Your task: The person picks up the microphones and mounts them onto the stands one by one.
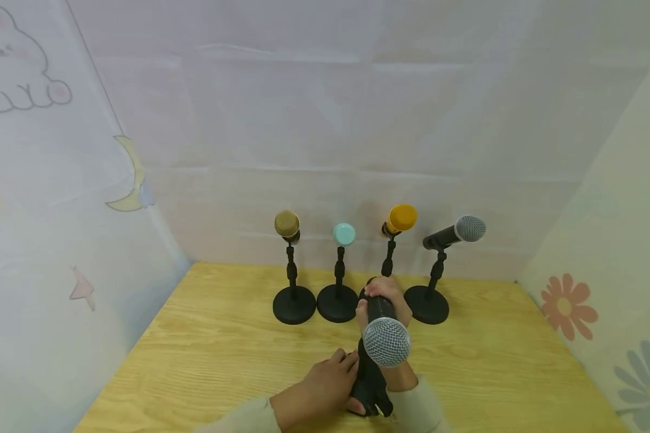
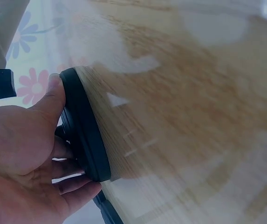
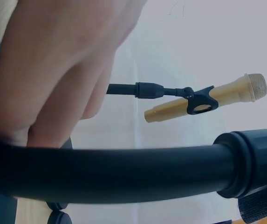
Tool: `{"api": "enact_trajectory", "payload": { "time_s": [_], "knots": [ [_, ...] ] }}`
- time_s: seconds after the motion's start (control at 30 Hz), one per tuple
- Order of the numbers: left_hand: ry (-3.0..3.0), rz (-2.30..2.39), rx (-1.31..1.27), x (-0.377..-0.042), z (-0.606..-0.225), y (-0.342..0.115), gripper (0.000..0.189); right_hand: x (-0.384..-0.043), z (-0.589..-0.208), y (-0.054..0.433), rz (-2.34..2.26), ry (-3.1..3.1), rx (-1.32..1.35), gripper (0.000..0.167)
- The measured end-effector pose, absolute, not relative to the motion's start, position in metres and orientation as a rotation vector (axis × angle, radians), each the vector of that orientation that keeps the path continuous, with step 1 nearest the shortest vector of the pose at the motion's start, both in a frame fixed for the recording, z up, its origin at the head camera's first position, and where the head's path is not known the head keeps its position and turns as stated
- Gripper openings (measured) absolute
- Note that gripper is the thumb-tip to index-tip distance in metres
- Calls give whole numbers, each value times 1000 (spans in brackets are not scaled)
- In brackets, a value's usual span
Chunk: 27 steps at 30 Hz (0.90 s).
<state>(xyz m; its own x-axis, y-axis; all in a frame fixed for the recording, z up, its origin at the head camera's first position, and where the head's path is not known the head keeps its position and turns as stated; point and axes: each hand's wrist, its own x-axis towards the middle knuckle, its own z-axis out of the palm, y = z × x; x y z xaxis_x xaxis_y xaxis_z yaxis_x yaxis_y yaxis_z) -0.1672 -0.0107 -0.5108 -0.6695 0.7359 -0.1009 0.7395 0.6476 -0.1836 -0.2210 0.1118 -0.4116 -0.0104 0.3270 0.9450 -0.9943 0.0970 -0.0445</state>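
My right hand point(image 1: 392, 299) grips the dark handle of a microphone point(image 1: 387, 343), whose silver mesh head points toward me. Low on the near side, my left hand point(image 1: 325, 380) holds a black microphone stand. In the left wrist view, its thumb and fingers pinch the rim of the stand's round base point(image 2: 85, 126), which is tipped up on edge. The stand's black pole point(image 3: 110, 175) runs across the right wrist view to a collar point(image 3: 249, 158). How the microphone joins the stand is hidden by my right hand.
Behind my hands, a row of black stands bears a gold microphone point(image 1: 287, 224), a mint one point(image 1: 343, 234), an orange one point(image 1: 402, 218) and a silver-headed one point(image 1: 470, 229). Printed cloth walls point(image 1: 325, 120) enclose the wooden table point(image 1: 222, 337) at the back and sides.
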Motion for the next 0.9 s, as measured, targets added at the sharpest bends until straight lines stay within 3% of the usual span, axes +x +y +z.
{"api": "enact_trajectory", "payload": {
  "time_s": [0.27, 0.67, 0.9],
  "knots": [
    [2820, -284, 1211, -167, -514, -7, 90, -224, -422, 116, 1323, -1061, 801, 9],
    [2844, -251, 1203, -165, -517, -7, 91, -227, -431, 115, 1370, -1130, 593, 15],
    [2847, -255, 1194, -166, -512, -8, 90, -230, -432, 112, 1370, -1148, 594, 10]
  ]
}}
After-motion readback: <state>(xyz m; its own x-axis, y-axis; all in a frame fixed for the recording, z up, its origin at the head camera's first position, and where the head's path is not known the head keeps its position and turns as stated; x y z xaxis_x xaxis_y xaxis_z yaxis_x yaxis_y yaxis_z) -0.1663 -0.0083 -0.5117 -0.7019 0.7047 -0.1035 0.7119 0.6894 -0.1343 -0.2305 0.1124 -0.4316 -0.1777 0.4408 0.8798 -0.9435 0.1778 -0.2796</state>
